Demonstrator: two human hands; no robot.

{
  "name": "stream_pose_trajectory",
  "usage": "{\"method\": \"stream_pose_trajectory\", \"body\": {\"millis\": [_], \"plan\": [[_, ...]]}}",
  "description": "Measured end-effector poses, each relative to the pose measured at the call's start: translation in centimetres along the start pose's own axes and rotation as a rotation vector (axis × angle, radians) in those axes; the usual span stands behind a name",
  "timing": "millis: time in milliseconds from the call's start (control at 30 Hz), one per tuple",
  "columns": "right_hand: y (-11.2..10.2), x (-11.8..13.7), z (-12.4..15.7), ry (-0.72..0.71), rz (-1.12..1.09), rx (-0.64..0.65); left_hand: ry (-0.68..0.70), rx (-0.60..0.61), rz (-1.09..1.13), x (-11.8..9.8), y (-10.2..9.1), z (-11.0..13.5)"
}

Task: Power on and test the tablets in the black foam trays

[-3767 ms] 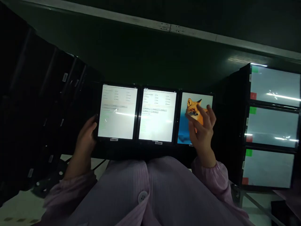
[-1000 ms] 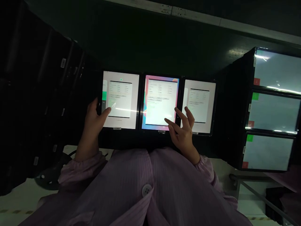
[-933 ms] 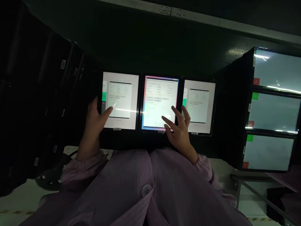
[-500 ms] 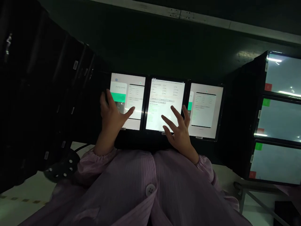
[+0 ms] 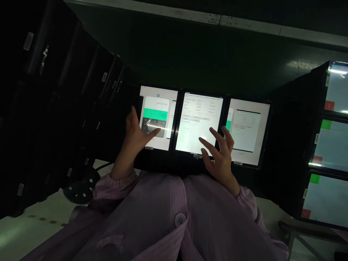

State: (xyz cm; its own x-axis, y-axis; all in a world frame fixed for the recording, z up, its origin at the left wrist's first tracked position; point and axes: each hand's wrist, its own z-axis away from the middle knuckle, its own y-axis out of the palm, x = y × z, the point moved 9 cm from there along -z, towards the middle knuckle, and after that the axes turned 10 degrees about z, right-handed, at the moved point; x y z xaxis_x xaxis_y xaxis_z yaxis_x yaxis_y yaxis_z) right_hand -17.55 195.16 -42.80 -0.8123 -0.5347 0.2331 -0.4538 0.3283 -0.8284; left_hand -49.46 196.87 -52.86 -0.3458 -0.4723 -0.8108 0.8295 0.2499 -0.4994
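Three lit tablets lie side by side in front of me. The left tablet [image 5: 174,95] displays a calculator card with a green band, its writing upside down from here. My left hand [image 5: 135,136] is open at that tablet's left edge, thumb stretched over the lower screen; whether the thumb touches the glass I cannot tell. On the middle tablet [image 5: 187,136] are check boxes, grey buttons and lines of green text. Over its lower right part, my right hand [image 5: 219,154] spreads its fingers, holding nothing. The right tablet [image 5: 248,136], beside that hand, displays a page card.
Dark upright panels with small labels [image 5: 104,77] line the left side. Three lit screens [image 5: 330,145] with green and red corner patches stand stacked at the right. A pale metal rail [image 5: 174,12] crosses the far side. A round dark stool seat [image 5: 81,188] is at lower left.
On the left tablet the calculator card has slid to mid-screen, and the page card has moved toward the right edge. The whole view has shifted; both hands stay open over the tablets.
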Motion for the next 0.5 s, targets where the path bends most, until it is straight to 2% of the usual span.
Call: {"method": "stream_pose_trajectory", "body": {"millis": [67,200,267,400,500], "plan": [[0.1,0.5,0.1,-0.015,-0.009,0.019,-0.001,0.026,0.011,-0.1,0.2,0.3],[0.3,0.9,0.8,-0.024,-0.023,0.056,-0.096,-0.052,0.135,0.5,-1.3,-0.1],[0.5,0.9,1.2,-0.029,-0.018,0.063,-0.124,-0.061,0.105,0.5,-1.6,-0.3],[0.5,0.8,1.4,-0.025,-0.014,0.059,-0.127,-0.015,-0.005,-0.4,-0.7,-0.1],[0.0,0.4,1.2,-0.013,-0.018,0.041,-0.138,-0.014,0.014,-1.0,-0.4,0.3]]}}
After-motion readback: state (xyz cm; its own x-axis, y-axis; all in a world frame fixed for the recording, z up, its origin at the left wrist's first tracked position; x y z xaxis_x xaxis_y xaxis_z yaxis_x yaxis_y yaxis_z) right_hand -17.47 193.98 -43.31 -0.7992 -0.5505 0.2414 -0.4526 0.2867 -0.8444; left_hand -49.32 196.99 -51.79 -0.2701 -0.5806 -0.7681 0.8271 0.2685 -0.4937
